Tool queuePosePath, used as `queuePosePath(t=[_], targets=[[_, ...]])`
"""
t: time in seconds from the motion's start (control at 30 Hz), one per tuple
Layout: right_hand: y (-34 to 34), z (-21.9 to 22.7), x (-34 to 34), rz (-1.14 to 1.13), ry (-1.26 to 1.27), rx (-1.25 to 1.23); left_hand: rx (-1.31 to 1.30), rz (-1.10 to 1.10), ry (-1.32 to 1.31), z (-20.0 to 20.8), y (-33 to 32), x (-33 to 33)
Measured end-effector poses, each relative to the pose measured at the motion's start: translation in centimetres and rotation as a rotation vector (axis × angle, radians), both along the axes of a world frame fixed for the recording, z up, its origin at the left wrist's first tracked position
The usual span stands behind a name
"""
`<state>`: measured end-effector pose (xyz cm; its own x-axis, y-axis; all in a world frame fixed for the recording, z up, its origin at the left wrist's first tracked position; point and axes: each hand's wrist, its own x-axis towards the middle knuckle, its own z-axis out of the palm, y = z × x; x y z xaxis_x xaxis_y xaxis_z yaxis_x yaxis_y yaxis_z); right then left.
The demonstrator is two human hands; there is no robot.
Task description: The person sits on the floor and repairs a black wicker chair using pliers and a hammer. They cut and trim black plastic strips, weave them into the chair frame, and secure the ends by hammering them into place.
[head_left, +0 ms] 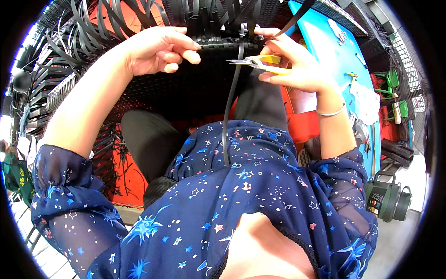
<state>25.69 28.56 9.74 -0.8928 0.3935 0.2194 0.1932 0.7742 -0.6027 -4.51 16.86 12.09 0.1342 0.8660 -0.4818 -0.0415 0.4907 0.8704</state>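
Observation:
A black woven piece (162, 93) with a braided rim (211, 45) stands in front of my lap. Close to the left part of that rim is my left hand (158, 50), its fingers loosely bent and apart, nothing visible in them. My right hand (299, 63) holds yellow-handled pliers (253, 61) with the pointed jaws facing left. Its upper fingers reach to the rim, where what they touch is hard to make out. One long black strip (228, 109) runs from the rim behind the jaws down onto my blouse.
Loose black strips (123, 18) stick up and curl beyond the rim. To the right stands a blue table (325, 32) with a clear plastic bag (364, 100) on it. Cut strip scraps (121, 153) lie on the red surface at left. A dark green canister-like object (388, 197) is at far right.

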Motion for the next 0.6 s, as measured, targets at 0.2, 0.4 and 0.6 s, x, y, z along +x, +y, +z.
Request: queuePosePath(t=[0.2,0.4,0.6], targets=[[-0.1,0.4,-0.2,-0.026,-0.023,0.021,0.001,0.08,0.09,0.2,0.2,0.7],[0.0,1.4,-0.4,-0.054,-0.065,0.004,0.002,0.005,-0.006,0.2,0.1,0.0],[0.1,2.3,-0.4,-0.082,-0.137,0.093,0.064,-0.079,0.151,0.4,1.1,1.0]])
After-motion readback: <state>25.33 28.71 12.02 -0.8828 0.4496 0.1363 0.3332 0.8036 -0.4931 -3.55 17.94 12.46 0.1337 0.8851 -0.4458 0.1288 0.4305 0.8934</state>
